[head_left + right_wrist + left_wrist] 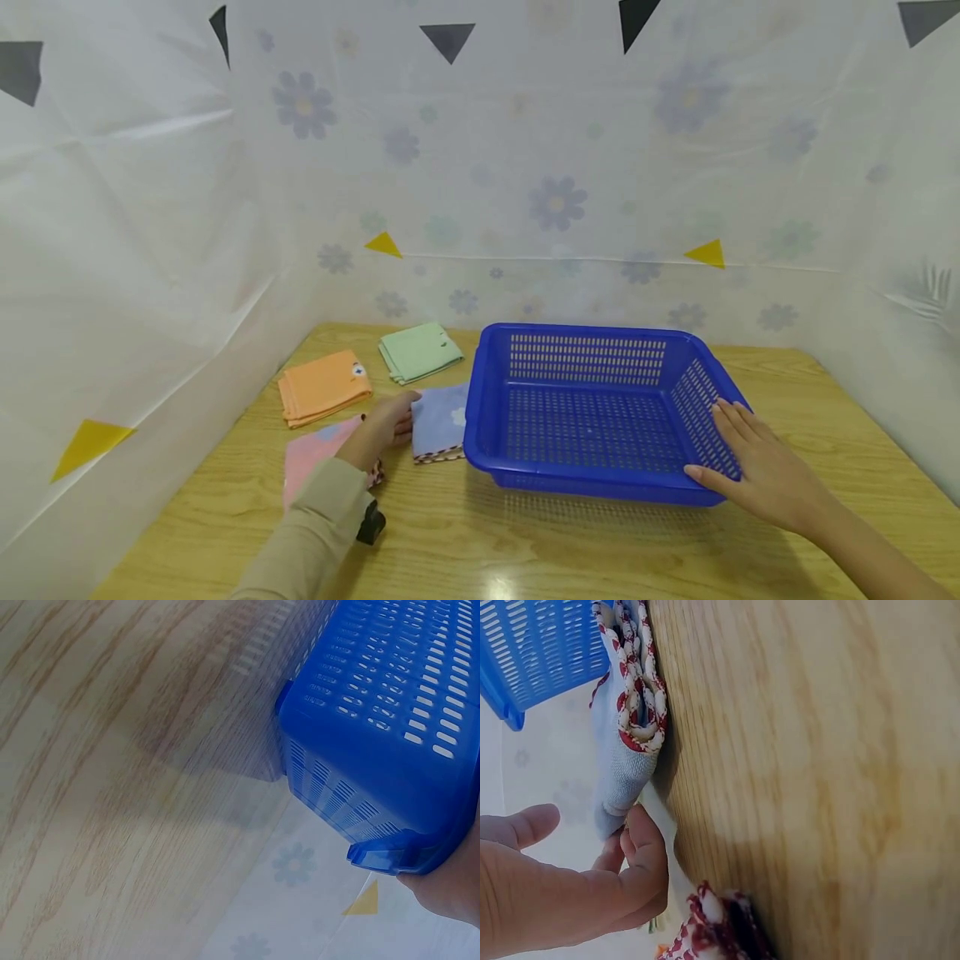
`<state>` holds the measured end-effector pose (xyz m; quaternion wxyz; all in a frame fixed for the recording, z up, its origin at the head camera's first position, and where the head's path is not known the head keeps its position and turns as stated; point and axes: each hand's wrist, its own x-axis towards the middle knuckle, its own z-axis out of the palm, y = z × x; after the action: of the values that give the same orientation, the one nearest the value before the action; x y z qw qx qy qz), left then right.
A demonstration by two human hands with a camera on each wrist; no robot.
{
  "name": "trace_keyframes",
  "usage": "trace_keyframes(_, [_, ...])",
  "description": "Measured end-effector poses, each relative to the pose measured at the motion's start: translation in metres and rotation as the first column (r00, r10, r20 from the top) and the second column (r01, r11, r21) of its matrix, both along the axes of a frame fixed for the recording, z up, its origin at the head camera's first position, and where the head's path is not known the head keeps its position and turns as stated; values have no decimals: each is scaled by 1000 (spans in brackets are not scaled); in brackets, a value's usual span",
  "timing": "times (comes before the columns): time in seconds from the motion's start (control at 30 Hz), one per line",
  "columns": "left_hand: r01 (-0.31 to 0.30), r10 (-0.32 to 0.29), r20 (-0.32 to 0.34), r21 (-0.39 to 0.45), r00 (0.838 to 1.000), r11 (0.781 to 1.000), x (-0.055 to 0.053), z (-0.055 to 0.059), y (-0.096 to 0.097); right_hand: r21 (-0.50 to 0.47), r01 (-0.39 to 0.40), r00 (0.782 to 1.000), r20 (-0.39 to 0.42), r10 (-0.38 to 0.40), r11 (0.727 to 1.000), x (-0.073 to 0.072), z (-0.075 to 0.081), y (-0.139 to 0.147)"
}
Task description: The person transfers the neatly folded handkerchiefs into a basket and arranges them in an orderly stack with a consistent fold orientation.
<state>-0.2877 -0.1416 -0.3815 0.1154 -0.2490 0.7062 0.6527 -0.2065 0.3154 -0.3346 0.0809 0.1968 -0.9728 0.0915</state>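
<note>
My left hand (390,425) is at the left edge of a folded light-blue towel (437,417) with red-and-white checked trim. In the left wrist view, its bent fingers (646,851) touch the folded edge, while the thumb stands apart above the towel. The towel's right end is hidden behind a blue plastic basket (585,483). Over the basket's right rim rests my right hand (776,479), its fingers extended along the inner side and the thumb on the front corner. Only part of this hand shows in the right wrist view. Nothing lies inside the basket.
A folded pink towel (318,454) lies partly under my left forearm. Behind it are an orange folded towel (326,386) and a green one (420,352). White flower-printed sheeting (480,167) encloses the wooden table (480,550) at the back and sides.
</note>
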Motion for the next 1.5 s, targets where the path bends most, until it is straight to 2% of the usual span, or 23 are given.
trace_keyframes(0.3, [-7, 6, -31, -25, 1000, 1000, 1, -1, 3, -4, -2, 1000, -10, 2, 1000, 1, -1, 0])
trace_keyframes(0.5, [-16, 15, -57, -13, 998, 1000, 0, -4, 4, -4, -3, 1000, -10, 3, 1000, 1, -2, 1])
trace_keyframes(0.73, [-35, 31, -65, -61, 997, 998, -1, -7, 6, -3, -2, 1000, -1, 2, 1000, 1, -2, 1])
trace_keyframes(1.0, [-15, 12, -78, -47, 997, 999, -2, -7, 7, 0, -4, 1000, 0, 4, 1000, 2, 1, 0])
trace_keyframes(1.23, [-15, 13, -98, -24, 995, 1000, -3, -4, 9, 9, -4, 1000, -5, 4, 1000, 1, -1, 0])
trace_keyframes(1.5, [14, -20, -126, -50, 992, 999, -2, 9, 11, 23, 5, 1000, -3, -5, 1000, 0, 1, -1])
